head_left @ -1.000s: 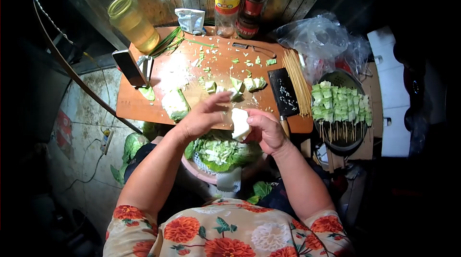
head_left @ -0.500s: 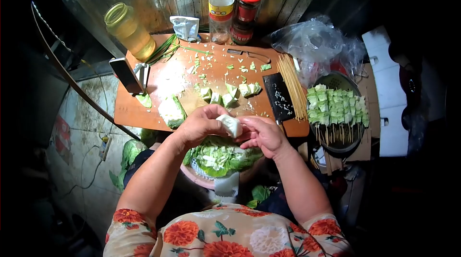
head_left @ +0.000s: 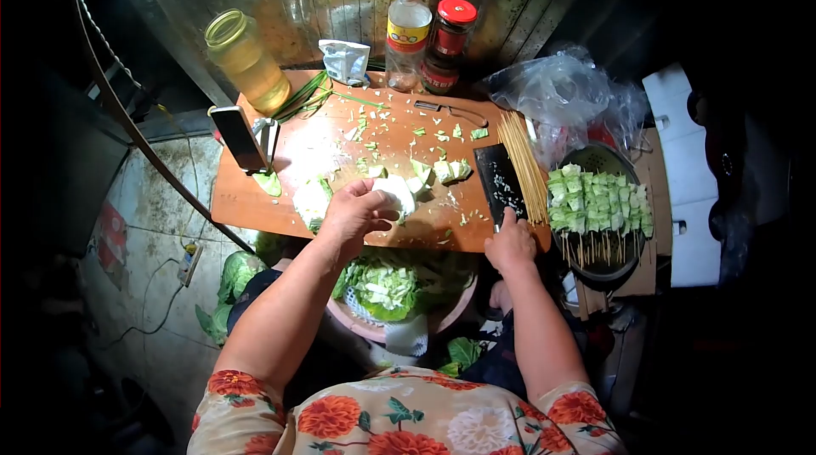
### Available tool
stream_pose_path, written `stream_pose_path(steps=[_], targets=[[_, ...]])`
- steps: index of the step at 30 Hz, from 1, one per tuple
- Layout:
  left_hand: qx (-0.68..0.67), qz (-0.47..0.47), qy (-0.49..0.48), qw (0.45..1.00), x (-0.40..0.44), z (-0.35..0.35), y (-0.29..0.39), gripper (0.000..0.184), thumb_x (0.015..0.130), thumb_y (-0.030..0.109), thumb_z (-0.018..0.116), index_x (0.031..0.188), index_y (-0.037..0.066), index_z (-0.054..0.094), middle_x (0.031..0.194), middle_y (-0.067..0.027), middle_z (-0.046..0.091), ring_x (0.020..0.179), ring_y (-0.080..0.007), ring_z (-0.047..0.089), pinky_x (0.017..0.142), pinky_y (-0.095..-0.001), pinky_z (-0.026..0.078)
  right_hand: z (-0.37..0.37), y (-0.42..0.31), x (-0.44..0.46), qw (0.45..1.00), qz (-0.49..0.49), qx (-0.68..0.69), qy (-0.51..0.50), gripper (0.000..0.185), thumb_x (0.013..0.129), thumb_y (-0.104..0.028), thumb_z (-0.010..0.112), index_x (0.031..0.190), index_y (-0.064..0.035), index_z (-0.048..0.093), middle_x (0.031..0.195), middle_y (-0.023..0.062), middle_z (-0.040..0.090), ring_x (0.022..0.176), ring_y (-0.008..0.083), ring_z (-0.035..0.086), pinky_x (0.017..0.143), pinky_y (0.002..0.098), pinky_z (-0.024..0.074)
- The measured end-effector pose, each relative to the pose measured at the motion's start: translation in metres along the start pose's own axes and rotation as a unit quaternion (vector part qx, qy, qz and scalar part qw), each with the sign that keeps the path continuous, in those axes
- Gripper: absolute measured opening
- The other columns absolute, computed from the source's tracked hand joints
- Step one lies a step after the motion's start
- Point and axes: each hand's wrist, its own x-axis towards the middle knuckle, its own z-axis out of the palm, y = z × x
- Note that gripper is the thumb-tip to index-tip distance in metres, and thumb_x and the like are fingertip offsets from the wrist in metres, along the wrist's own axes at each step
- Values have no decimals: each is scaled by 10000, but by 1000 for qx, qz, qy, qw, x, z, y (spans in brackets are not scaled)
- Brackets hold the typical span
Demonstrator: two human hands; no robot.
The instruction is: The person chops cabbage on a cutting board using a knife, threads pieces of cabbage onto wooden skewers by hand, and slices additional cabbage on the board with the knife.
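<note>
Between the fingers and thumb of my left hand (head_left: 355, 215) is a pale cabbage piece (head_left: 396, 193), held just above the cutting board (head_left: 255, 204). My right hand (head_left: 512, 246) is at the handle of a dark cleaver (head_left: 498, 181), its fingers closed around it. The cleaver lies flat, with white bits stuck on its blade. Cut cabbage chunks (head_left: 452, 170) sit on the board beyond my left hand. A larger cabbage wedge (head_left: 311, 200) lies left of that hand, partly hidden by it.
Bamboo skewers (head_left: 524, 166) lie right of the cleaver. Skewered cabbage (head_left: 595, 204) fills a dark basin (head_left: 599, 272). A pink tub (head_left: 357, 325) holds shredded cabbage below the board. A phone (head_left: 240, 139), an oil jar (head_left: 248, 64), a bottle (head_left: 408, 39) and red-lidded jars (head_left: 450, 39) stand at the back.
My hands have parted. The right hand has let go of the cabbage piece and moved right onto the cleaver's handle; the left has kept the piece and moved slightly left. The view has shifted.
</note>
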Motion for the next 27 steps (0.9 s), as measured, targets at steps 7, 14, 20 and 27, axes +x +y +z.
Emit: stream_pose_path(steps=[7, 14, 20, 27], targets=[[-67, 20, 65, 995, -1, 1, -2, 234, 832, 64, 606, 1050, 28, 529, 918, -110, 633, 769, -253, 650, 693, -361, 555, -2, 3, 2, 992, 34, 114, 39, 658, 765, -178, 598, 1359, -79, 334, 1144, 260, 566, 1065, 410, 564, 914, 466, 451], [-90, 21, 45, 995, 1, -2, 0, 271, 816, 47, 594, 1063, 16, 486, 929, -137, 621, 778, -274, 659, 718, -409, 575, -19, -26, -42, 933, -147, 301, 135, 515, 761, -147, 559, 1257, -46, 465, 1017, 257, 625, 909, 440, 602, 795, 494, 491], [-44, 104, -6, 994, 2, 5, -13, 130, 873, 134, 639, 960, 42, 607, 860, -85, 662, 786, -209, 671, 713, -362, 566, -13, -62, -84, 877, -378, 254, 152, 580, 726, -131, 622, 1283, -96, 466, 1046, 159, 599, 893, 356, 608, 794, 430, 505], [-61, 83, -3, 995, 0, -2, -10, 146, 862, 113, 644, 989, 53, 603, 878, -86, 658, 817, -211, 667, 713, -365, 557, -13, -71, -82, 876, -388, 239, 158, 602, 704, -118, 636, 1284, -91, 476, 1022, 162, 598, 881, 345, 616, 778, 412, 514]])
